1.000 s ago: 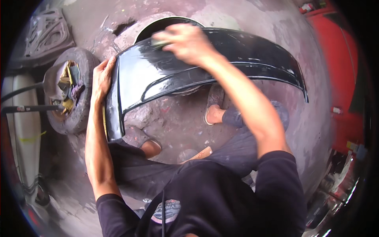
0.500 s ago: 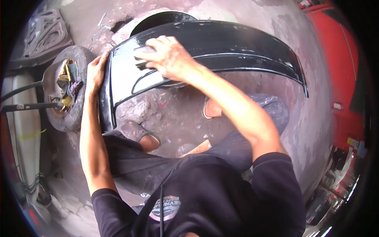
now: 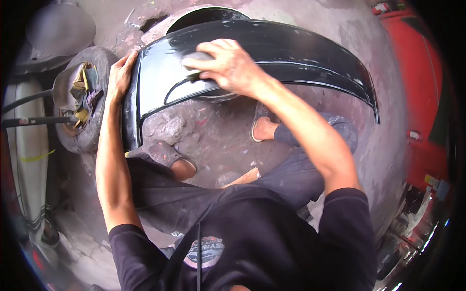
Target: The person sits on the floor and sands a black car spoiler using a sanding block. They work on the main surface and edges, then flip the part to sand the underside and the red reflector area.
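A long, curved, glossy black car bumper (image 3: 301,51) lies across in front of me, with white glare on its left end. My right hand (image 3: 233,68) is closed around a grey sanding pad (image 3: 198,62), which rests on the bumper's upper face left of its middle. The pad's underside is hidden. At the bumper's left end my left hand (image 3: 121,77) grips the edge, fingers stretched along it and thumb side toward the panel. Beneath the bumper shows part of a round support (image 3: 208,19), dark inside with a pale rim.
On the left, a wheel (image 3: 99,68) holds folded scraps and rags (image 3: 87,94) in its hollow, beside a long pale panel (image 3: 31,140). Red bodywork (image 3: 410,77) stands at the right. My feet rest on stained concrete (image 3: 218,140), near a small piece of wood (image 3: 245,177).
My right hand and the pad have slid to the right along the bumper. My left hand keeps its hold. A blurred grey round patch now covers the metal panel at upper left.
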Demonstrator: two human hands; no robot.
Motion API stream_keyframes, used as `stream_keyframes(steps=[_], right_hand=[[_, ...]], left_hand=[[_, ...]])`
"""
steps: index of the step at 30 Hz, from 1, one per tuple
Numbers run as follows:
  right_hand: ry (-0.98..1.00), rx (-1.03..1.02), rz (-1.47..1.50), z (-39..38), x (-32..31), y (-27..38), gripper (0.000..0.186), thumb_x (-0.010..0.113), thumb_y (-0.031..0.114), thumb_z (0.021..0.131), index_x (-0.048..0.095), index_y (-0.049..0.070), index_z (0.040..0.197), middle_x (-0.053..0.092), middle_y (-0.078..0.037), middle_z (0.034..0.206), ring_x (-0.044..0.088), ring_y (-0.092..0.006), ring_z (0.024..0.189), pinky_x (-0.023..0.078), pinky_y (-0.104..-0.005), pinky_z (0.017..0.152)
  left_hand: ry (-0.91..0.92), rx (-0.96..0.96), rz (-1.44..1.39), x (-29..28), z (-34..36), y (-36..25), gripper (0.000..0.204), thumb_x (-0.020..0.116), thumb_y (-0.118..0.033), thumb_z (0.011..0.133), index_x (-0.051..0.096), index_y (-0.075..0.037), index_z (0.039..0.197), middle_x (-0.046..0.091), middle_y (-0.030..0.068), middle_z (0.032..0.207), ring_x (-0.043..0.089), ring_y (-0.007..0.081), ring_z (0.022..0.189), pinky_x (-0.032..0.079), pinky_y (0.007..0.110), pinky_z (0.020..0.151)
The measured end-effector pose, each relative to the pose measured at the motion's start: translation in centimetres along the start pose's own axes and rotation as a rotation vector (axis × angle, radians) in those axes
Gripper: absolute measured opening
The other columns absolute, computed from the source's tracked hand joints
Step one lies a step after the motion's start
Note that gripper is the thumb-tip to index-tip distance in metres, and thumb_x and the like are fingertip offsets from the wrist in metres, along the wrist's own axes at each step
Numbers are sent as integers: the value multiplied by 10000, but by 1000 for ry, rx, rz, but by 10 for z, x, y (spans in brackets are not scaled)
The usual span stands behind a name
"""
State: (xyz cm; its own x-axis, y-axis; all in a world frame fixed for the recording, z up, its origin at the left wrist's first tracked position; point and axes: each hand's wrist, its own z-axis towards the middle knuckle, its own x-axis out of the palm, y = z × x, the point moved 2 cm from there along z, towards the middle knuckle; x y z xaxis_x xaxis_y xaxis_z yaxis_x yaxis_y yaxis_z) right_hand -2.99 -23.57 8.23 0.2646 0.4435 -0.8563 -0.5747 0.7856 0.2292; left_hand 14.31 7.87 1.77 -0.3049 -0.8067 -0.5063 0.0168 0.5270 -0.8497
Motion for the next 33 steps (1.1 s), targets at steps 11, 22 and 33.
stream_keyframes(steps=[11,22,33], right_hand=[[-120,50,18,-2,-8,-5,365,777,236,858,774,213,1222,731,-145,1113,713,-369,944,585,-492,842],[33,445,-214,-125,-90,-105,495,732,227,941,696,266,1433,676,-228,1326,650,-384,1207,507,-495,1060],[-55,34,-73,48,45,30,445,745,310,940,674,269,1378,700,-148,1198,691,-348,1075,555,-478,942]], left_hand=[[23,36,31,13,1,-32,575,648,-468,1053,720,53,1286,774,111,1100,672,160,1039,509,303,971],[12,36,17,11,2,-20,636,626,-524,1047,720,56,1288,779,163,1126,686,184,1069,501,310,995],[16,-11,-7,-5,8,1,635,652,-514,1040,708,44,1340,772,172,1213,694,198,1122,505,314,1022]])
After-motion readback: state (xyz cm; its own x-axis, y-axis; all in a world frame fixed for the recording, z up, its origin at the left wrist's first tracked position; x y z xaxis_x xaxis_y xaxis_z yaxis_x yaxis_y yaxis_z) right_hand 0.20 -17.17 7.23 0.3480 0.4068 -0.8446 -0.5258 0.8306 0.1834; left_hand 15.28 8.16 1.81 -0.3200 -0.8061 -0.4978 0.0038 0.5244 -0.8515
